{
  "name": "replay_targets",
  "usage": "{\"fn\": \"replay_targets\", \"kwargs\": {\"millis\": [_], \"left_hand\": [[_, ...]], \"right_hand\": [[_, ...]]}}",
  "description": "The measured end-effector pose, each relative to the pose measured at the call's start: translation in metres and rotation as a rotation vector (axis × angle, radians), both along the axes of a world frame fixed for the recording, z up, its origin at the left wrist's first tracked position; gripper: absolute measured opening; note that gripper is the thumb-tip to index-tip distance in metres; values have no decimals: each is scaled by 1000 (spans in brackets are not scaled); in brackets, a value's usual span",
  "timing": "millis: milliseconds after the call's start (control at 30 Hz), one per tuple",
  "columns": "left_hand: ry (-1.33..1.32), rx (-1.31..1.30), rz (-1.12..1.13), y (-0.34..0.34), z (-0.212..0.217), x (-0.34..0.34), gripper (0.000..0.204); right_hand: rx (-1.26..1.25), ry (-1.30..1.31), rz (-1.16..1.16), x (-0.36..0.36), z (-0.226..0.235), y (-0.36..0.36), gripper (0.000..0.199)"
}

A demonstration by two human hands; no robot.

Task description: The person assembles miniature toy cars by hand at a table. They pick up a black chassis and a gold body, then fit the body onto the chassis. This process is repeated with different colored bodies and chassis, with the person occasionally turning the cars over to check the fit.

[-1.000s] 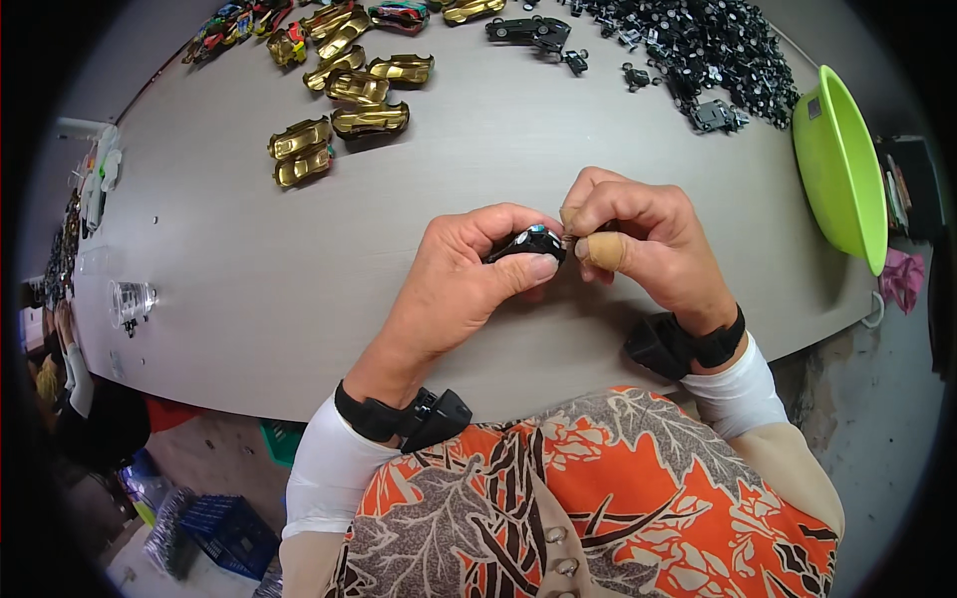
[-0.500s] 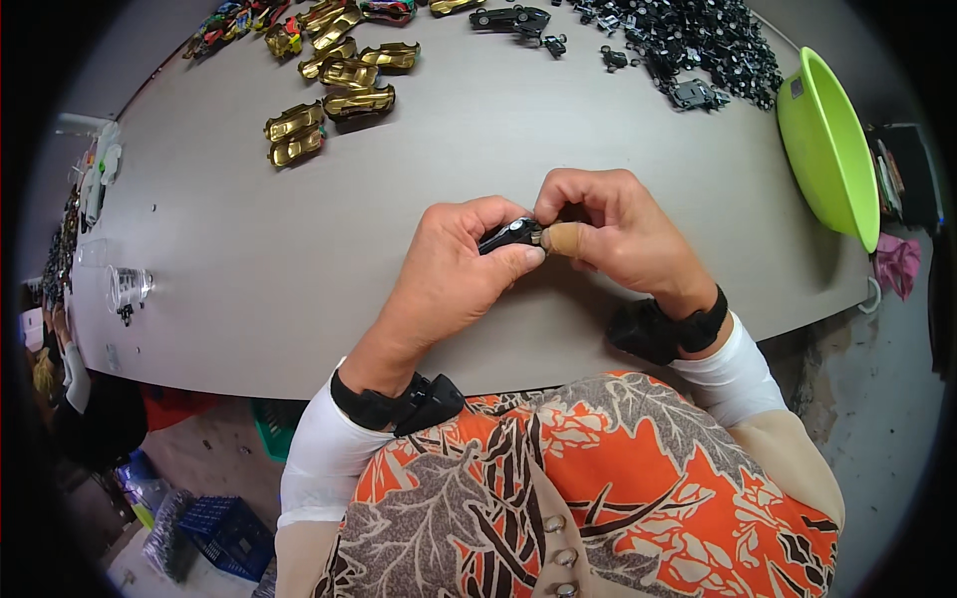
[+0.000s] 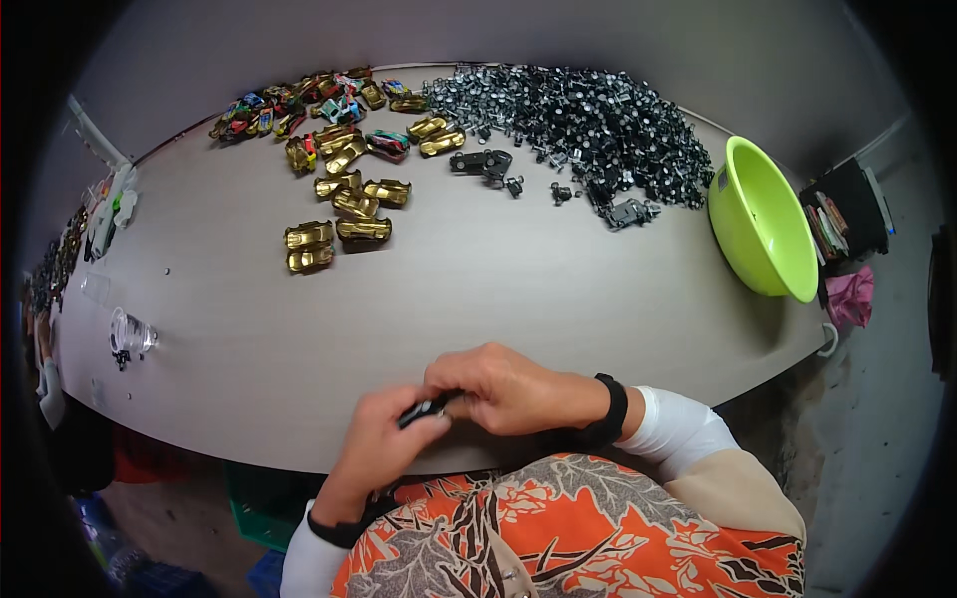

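Observation:
Close to the table's near edge, my left hand [image 3: 381,439] is closed around a black toy car chassis [image 3: 423,410]. My right hand [image 3: 498,387] meets it from the right, thumb and fingers pinched at the end of the chassis. Slight blur and the fingers hide whether a smaller part is also in that pinch. Farther off lie gold toy car bodies [image 3: 356,203] in a loose group. A heap of small black and silver wheel parts [image 3: 608,130] fills the far right of the table.
A lime-green basin [image 3: 763,229] leans on its side at the right end. Dark chassis pieces [image 3: 482,163] lie before the heap; coloured toy cars [image 3: 264,120] are piled far left. A tipped clear cup [image 3: 130,332] spills small dark parts. At far left shows another person's arm [image 3: 50,379].
The view has tilted up, showing more of the table's far side. Both hands appear lower and farther left, still on the black chassis; my right hand has turned and its fingers curl in.

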State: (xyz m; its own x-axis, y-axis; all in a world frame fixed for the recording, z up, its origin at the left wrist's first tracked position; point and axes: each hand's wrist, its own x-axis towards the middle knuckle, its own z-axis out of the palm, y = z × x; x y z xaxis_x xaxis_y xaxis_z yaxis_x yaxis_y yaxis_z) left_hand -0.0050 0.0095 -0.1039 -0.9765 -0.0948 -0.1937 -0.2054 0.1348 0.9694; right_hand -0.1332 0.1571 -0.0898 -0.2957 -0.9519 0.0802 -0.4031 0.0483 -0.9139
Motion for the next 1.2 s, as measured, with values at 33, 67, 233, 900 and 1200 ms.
{"fn": "replay_targets", "kwargs": {"millis": [33, 67, 233, 900, 1200], "left_hand": [[-15, 14, -9, -7, 8, 14, 23], [-32, 24, -19, -15, 16, 29, 23], [-93, 162, 475, -49, 7, 143, 28], [435, -865, 246, -75, 34, -41, 23], [256, -1166, 95, -68, -15, -119, 16]], "right_hand": [[48, -78, 65, -7, 8, -1, 18], [93, -158, 130, -15, 14, -3, 19], [-146, 284, -502, -126, -16, -20, 25], [-211, -282, -680, -127, -12, 14, 25], [84, -301, -762, -100, -26, 36, 17]]}}
